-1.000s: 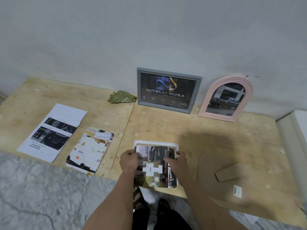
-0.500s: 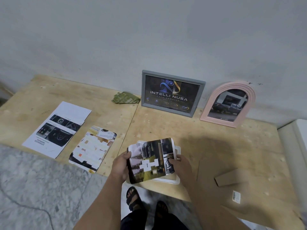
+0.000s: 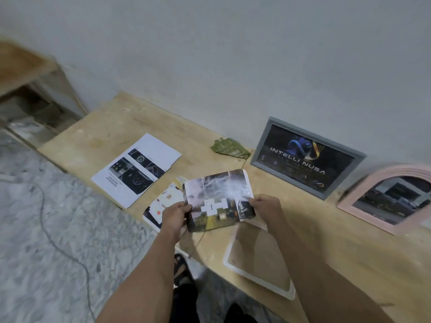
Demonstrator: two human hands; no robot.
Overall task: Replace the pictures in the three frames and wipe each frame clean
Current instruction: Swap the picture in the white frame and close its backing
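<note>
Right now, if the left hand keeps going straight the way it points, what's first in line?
Likely the taped-over print lying on the plywood just beyond the left hand, which holds the photo; the white manual sheet lies farther. Depth is uncertain.

One head-worn wide-angle view looks forward and steeply down from close above the left hand (image 3: 175, 215) and right hand (image 3: 264, 207), facing the table (image 3: 349, 241) and wall beyond them.

A: Left hand (image 3: 175, 215)?
B: Forearm stretched forward, bare. Fingers curled, pinching the left edge of a picture (image 3: 218, 199).
A: Right hand (image 3: 264, 206)?
B: Same reach. Thumb and fingers pinch the right edge. Hands level, apart, palms roughly facing.
</note>
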